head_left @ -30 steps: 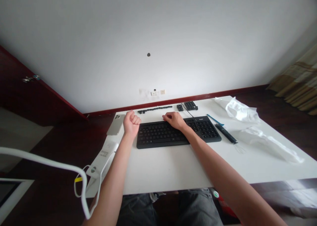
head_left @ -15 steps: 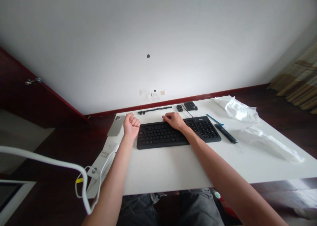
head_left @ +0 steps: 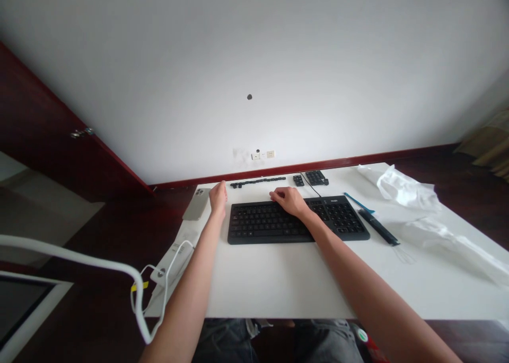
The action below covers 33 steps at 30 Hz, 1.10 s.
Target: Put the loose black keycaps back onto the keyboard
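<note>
The keyboard (head_left: 284,228) sits mid-surface (head_left: 274,283), keycaps (head_left: 258,181) by the far edge. Curled, the right hand (head_left: 290,200) rests over it; the left hand (head_left: 218,197), also curled, is beside the phone (head_left: 198,204) near the far-left corner. Whether they pinch anything, I can't tell.

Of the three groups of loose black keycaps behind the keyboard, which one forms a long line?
The leftmost keycap row, stretched along the far side of the table; the small cluster and the larger block to its right are compact.
</note>
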Each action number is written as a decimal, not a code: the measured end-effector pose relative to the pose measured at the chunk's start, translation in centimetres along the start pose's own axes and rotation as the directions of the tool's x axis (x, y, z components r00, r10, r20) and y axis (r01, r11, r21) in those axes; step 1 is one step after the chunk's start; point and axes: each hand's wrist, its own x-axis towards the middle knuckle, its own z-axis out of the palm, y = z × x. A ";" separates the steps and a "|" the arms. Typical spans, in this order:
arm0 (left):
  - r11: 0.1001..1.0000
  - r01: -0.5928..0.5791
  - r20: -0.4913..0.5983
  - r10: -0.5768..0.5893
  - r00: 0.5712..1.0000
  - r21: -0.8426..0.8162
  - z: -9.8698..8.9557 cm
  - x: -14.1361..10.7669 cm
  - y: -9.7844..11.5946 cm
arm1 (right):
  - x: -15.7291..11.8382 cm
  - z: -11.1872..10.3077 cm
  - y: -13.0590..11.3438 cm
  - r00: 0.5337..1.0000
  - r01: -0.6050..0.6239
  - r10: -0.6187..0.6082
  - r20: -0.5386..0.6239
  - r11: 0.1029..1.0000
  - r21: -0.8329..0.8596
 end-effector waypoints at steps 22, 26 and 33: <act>0.474 -0.329 0.302 0.135 0.944 0.817 -0.7 1.6 -3.0 | 0.1 0.1 0.1 1.000 -0.006 0.006 0.003 1.000 -0.013; 0.507 -0.329 0.292 0.155 0.944 0.797 -0.8 1.4 -3.0 | 0.1 0.1 0.0 1.000 -0.003 0.003 0.001 1.000 -0.005; 0.490 -0.424 0.341 0.253 0.905 0.762 -1.5 1.9 -3.8 | 0.0 0.1 0.0 1.000 0.002 -0.002 -0.009 1.000 0.001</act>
